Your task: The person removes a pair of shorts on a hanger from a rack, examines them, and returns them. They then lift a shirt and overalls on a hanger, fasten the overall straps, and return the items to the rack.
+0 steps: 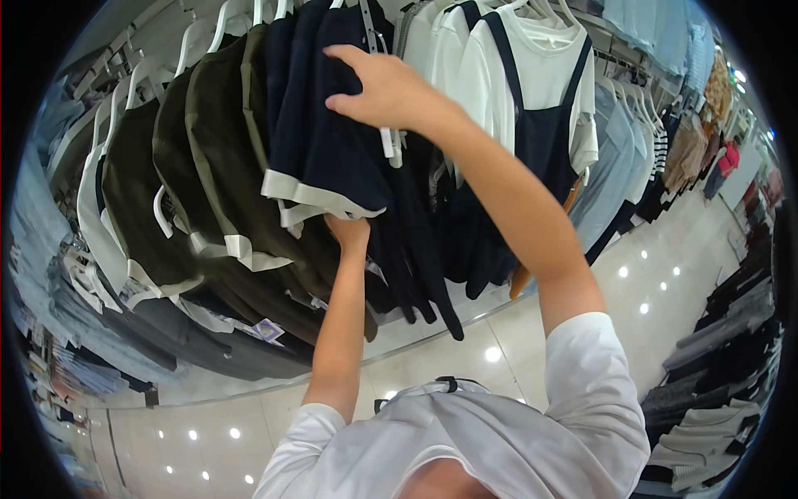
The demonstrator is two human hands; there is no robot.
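Observation:
A navy sweater (345, 162) with a white hem (320, 198) hangs in front of me among similar garments. My left hand (347, 229) reaches up under that hem, its fingers hidden by the cloth. Across the upper part of the sweater, my right hand (386, 87) is open, thumb and forefinger spread apart over the dark fabric. Just below its wrist dangles a white hanger piece (391, 143). Left of the navy sweater hang several dark olive sweaters (220, 116) with pale hems.
White tops with a navy pinafore (540, 125) hang to the right, beyond them light blue shirts (611, 141). Stacked folded clothes (706, 349) line the right side. Shiny tiled floor (465, 358) lies below the rack. Grey garments (224, 345) hang low at left.

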